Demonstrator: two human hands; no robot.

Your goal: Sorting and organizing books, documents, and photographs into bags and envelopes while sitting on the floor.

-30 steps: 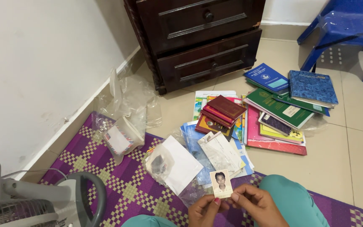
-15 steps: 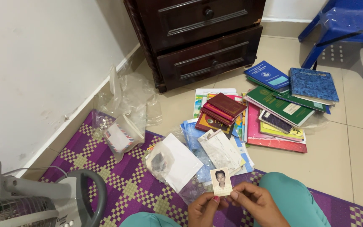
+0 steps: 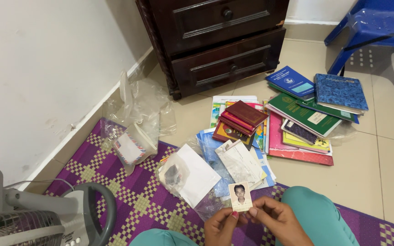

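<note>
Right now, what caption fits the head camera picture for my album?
Both hands, left hand and right hand, hold a small portrait photo above a purple mat near scattered booklets.

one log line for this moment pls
left hand: pinches small portrait photo | right hand: pinches same photo | nearby: white envelope, booklet pile on floor | mat: purple checked

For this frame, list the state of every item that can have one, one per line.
Photo: upright, pinched at its lower edge by both hands.
Left hand: closed on photo.
Right hand: closed on photo.
Drawers: shut.
Red booklets: closed, stacked.
Green book: closed, flat.
Blue notebook: closed.
Plastic bags: crumpled against the wall.
</note>
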